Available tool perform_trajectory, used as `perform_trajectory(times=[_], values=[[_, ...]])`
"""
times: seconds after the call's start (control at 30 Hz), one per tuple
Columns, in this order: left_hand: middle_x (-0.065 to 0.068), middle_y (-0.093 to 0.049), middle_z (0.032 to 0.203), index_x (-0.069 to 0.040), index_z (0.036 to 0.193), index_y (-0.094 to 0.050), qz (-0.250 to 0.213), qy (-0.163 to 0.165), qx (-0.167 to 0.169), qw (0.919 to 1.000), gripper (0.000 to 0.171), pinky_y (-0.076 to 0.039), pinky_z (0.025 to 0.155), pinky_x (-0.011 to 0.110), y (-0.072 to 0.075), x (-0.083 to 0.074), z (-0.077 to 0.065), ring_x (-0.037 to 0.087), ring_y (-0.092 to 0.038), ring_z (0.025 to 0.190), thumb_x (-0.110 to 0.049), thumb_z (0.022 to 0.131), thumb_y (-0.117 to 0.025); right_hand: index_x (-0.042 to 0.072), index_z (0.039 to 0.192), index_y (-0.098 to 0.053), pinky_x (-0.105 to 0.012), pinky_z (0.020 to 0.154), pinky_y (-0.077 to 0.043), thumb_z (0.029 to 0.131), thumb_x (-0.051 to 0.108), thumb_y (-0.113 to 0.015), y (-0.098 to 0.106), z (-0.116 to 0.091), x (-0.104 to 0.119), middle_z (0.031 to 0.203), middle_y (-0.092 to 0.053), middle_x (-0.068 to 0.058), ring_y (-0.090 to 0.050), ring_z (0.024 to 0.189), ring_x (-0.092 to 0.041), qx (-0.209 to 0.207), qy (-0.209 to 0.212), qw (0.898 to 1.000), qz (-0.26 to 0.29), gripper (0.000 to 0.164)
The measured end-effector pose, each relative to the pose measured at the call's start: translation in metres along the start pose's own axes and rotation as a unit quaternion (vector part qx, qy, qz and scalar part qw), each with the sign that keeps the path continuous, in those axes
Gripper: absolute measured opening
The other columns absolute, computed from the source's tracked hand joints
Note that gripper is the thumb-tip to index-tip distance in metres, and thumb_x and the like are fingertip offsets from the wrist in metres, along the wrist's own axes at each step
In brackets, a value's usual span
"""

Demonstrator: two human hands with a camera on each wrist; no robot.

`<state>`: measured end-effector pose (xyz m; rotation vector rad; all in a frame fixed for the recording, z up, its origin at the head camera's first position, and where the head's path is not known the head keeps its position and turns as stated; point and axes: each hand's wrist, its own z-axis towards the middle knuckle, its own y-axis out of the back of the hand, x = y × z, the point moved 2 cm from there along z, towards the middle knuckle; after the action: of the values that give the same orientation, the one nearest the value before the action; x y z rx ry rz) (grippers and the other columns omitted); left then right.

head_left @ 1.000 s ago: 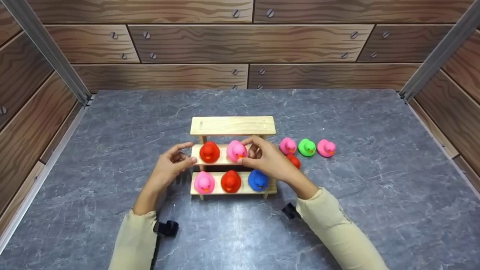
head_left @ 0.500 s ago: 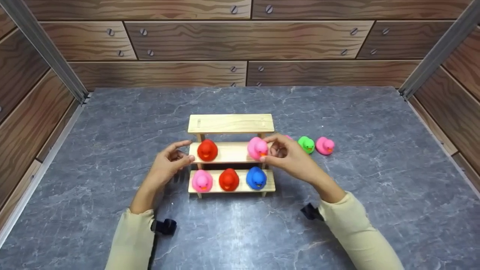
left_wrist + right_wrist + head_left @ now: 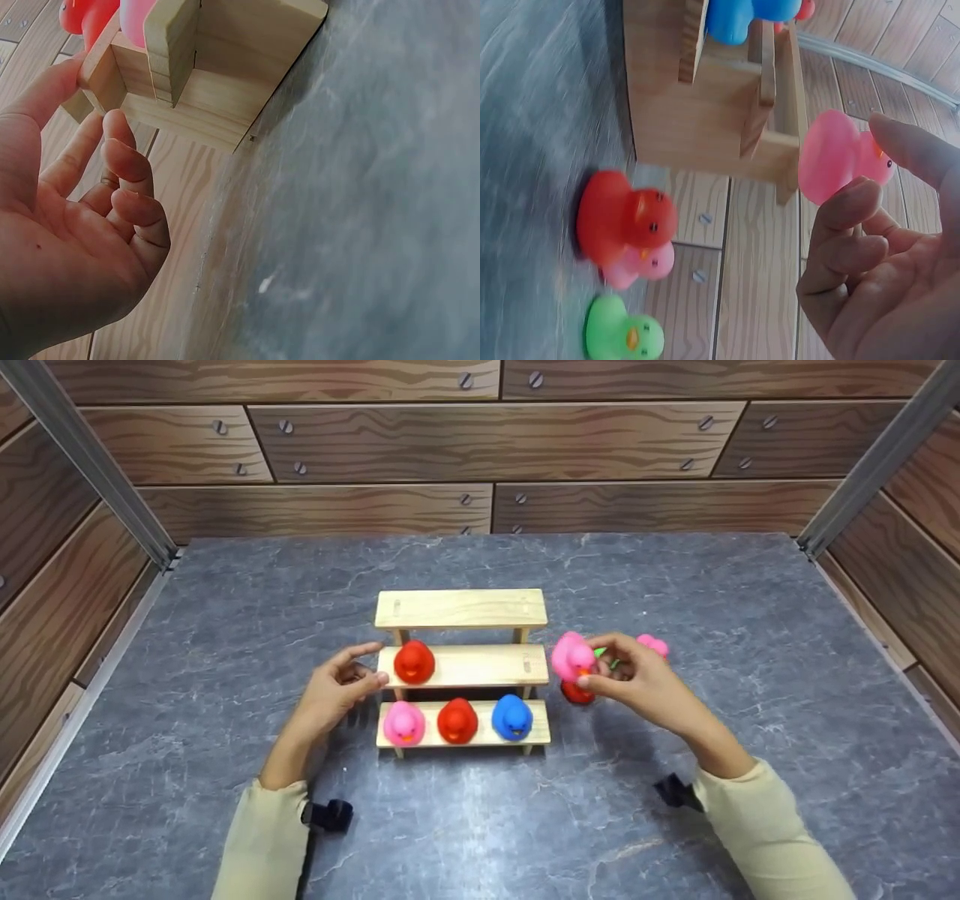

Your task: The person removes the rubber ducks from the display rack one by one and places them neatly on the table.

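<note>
A three-tier wooden display stand (image 3: 465, 666) stands mid-table. My left hand (image 3: 336, 690) grips the left end of its middle tier, thumb at the front corner and index finger at the back; the left wrist view shows both fingertips at the board's end. In my right hand (image 3: 637, 682), a pink rubber duck (image 3: 572, 658) is pinched between thumb and fingers, held up right of the stand. One red duck (image 3: 414, 661) sits on the middle tier's left side. The bottom tier bears a pink duck (image 3: 404, 724), another red duck (image 3: 457, 721) and a blue duck (image 3: 512, 717). The top tier is bare.
Right of the stand, a red duck (image 3: 577, 693) stands on the table below the held one. Behind my right hand are a green duck (image 3: 622, 330) and two pink ducks, one (image 3: 654, 646) partly showing. Wood-patterned walls (image 3: 375, 442) enclose the grey marbled table.
My right hand has lifted the pink duck off the middle tier and carried it right, past the stand's end. My left hand has stayed at the stand.
</note>
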<state>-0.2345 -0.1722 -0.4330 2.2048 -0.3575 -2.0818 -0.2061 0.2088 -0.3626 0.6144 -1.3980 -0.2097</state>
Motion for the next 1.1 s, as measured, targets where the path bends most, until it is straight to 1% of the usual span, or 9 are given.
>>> perform_trajectory(times=[0.13, 0.27, 0.4, 0.7, 0.93, 1.1], values=[[-0.003, -0.062, 0.08, -0.008, 0.132, -0.056, -0.001, -0.001, 0.0, 1.0, 0.05, -0.043, 0.063, 0.022, 0.0, 0.0, 0.001, 0.01, -0.053, 0.068, -0.012, 0.086, -0.072, -0.004, 0.12, -0.056, -0.018, 0.057, -0.042, 0.084, 0.009, -0.074, 0.009, -0.005, -0.007, 0.081, -0.052, -0.003, -0.049, 0.063, -0.006, -0.012, 0.004, 1.0, -0.003, 0.042], [-0.003, -0.061, 0.079, -0.008, 0.132, -0.056, -0.005, 0.001, 0.002, 1.0, 0.049, -0.042, 0.062, 0.021, 0.0, 0.001, 0.0, 0.008, -0.052, 0.068, -0.011, 0.086, -0.072, -0.005, 0.122, -0.055, -0.018, 0.057, -0.041, 0.085, 0.009, -0.072, 0.016, -0.009, -0.013, 0.081, -0.053, -0.002, -0.049, 0.064, -0.006, -0.016, -0.002, 1.0, -0.008, 0.043], [-0.004, -0.061, 0.079, -0.007, 0.132, -0.056, -0.005, 0.0, 0.001, 1.0, 0.049, -0.042, 0.062, 0.02, 0.0, -0.001, -0.001, 0.008, -0.052, 0.068, -0.011, 0.086, -0.072, -0.004, 0.122, -0.055, -0.018, 0.059, -0.042, 0.086, 0.012, -0.071, 0.024, -0.009, -0.016, 0.084, -0.054, -0.002, -0.049, 0.066, -0.007, -0.024, -0.014, 0.999, -0.022, 0.042], [-0.004, -0.061, 0.08, -0.006, 0.133, -0.055, 0.0, 0.0, -0.002, 1.0, 0.05, -0.043, 0.065, 0.021, 0.0, -0.002, -0.002, 0.006, -0.053, 0.069, -0.011, 0.085, -0.072, -0.006, 0.122, -0.052, -0.017, 0.061, -0.045, 0.088, 0.01, -0.07, 0.04, -0.013, -0.02, 0.088, -0.055, 0.0, -0.052, 0.07, -0.004, -0.041, -0.023, 0.998, -0.033, 0.042], [-0.004, -0.062, 0.08, -0.007, 0.133, -0.056, -0.005, 0.004, -0.003, 1.0, 0.05, -0.044, 0.065, 0.021, 0.0, 0.001, -0.001, 0.008, -0.055, 0.071, -0.01, 0.086, -0.072, -0.007, 0.124, -0.048, -0.017, 0.064, -0.047, 0.089, 0.011, -0.069, 0.048, -0.012, -0.028, 0.092, -0.053, -0.003, -0.053, 0.074, -0.004, -0.019, -0.042, 0.998, -0.033, 0.044], [-0.004, -0.062, 0.08, -0.007, 0.133, -0.056, -0.001, 0.001, -0.004, 1.0, 0.05, -0.043, 0.064, 0.021, 0.0, 0.0, -0.001, 0.009, -0.055, 0.071, -0.012, 0.086, -0.072, -0.007, 0.122, -0.048, -0.018, 0.062, -0.046, 0.088, 0.011, -0.069, 0.051, -0.011, -0.032, 0.092, -0.052, -0.005, -0.053, 0.073, -0.005, -0.004, -0.047, 0.998, -0.04, 0.044]])
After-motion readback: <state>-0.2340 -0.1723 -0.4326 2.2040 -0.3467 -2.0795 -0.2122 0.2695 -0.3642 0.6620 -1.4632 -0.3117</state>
